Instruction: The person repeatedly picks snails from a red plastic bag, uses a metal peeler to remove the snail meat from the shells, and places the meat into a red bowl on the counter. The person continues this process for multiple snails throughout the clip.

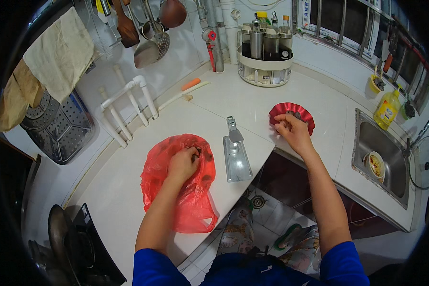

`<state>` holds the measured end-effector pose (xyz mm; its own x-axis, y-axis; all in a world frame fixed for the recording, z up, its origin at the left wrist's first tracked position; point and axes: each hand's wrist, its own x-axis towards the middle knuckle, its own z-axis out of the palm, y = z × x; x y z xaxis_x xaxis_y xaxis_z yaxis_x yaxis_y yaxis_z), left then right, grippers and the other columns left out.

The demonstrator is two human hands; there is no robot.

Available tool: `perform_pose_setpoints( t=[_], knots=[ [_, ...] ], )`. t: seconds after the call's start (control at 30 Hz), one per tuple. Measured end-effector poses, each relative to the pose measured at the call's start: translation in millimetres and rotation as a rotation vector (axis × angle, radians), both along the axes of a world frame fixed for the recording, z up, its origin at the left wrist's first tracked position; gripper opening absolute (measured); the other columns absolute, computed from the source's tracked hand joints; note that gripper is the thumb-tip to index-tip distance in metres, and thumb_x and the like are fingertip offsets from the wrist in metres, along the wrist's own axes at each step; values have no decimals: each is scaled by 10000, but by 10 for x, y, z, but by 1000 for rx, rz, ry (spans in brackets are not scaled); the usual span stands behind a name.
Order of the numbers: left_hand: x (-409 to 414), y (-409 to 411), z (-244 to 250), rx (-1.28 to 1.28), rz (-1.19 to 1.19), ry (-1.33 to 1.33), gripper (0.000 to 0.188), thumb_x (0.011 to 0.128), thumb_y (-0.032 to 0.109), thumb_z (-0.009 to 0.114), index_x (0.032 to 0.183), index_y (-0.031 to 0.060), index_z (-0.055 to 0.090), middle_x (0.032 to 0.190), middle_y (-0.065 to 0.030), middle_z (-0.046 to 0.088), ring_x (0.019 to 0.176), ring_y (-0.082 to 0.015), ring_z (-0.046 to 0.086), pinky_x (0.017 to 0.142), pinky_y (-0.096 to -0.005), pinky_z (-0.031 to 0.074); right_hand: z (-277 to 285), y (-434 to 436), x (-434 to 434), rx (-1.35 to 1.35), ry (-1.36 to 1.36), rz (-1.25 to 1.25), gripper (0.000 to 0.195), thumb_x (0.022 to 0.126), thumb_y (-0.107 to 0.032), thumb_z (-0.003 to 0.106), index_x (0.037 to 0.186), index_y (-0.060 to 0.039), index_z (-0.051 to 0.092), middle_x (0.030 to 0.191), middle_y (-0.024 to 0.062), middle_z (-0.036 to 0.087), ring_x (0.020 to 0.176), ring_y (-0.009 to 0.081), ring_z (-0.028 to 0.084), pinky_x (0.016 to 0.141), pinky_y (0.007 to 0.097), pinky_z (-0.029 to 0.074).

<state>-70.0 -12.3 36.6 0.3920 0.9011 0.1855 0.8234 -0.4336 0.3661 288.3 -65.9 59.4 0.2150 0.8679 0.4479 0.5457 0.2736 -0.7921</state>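
My left hand reaches into a red plastic bag on the countertop, its curled fingers at small dark pieces inside; whether it grips one cannot be told. More dark lumps show through the bag's thin film. My right hand is over a red fluted bowl that contains dark pieces. Its fingers are bent above the bowl's near left part, and what lies under them is hidden. Between the hands stands a metal device with a flat rectangular base and a small rounded top.
A carrot and a pale green stalk lie by the wall. Behind is a round rack of condiment bottles. A white pipe rack stands left. At right, a steel sink holds a bowl, near a yellow soap bottle.
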Motion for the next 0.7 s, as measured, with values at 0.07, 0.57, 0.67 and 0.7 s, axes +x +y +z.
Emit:
perform_pose_setpoints(
  t=[0.07, 0.57, 0.67, 0.7],
  knots=[
    [-58, 28, 36, -169, -103, -381, 177, 821, 57, 627, 998, 56, 632, 930, -64, 655, 806, -184, 630, 723, -321, 499, -47, -63, 16, 3, 25, 19, 215, 831, -69, 703, 1039, -28, 664, 733, 11, 608, 631, 70, 507, 596, 227, 431],
    [549, 14, -178, -904, -170, -1256, 266, 857, -28, 650, 1098, 16, 546, 930, -57, 640, 838, -122, 628, 758, -235, 520, -17, -302, -479, -198, 81, 221, 195, 865, -108, 679, 1046, -38, 667, 748, -1, 607, 683, 63, 530, 628, 234, 453],
    [643, 53, -251, -908, -142, -1279, 236, 871, 0, 654, 1087, 10, 563, 939, -68, 648, 867, -137, 634, 805, -262, 531, -130, -268, -532, -237, 119, 299, 198, 871, -110, 676, 1056, -40, 665, 760, 4, 619, 689, 58, 540, 627, 230, 459],
    [669, 68, -286, -849, -136, -1244, 239, 868, -2, 657, 1089, 8, 566, 939, -68, 649, 865, -138, 635, 806, -260, 531, -132, -258, -572, -247, 121, 320, 198, 873, -110, 674, 1057, -38, 665, 762, 3, 619, 690, 57, 542, 627, 229, 460]
  ],
)
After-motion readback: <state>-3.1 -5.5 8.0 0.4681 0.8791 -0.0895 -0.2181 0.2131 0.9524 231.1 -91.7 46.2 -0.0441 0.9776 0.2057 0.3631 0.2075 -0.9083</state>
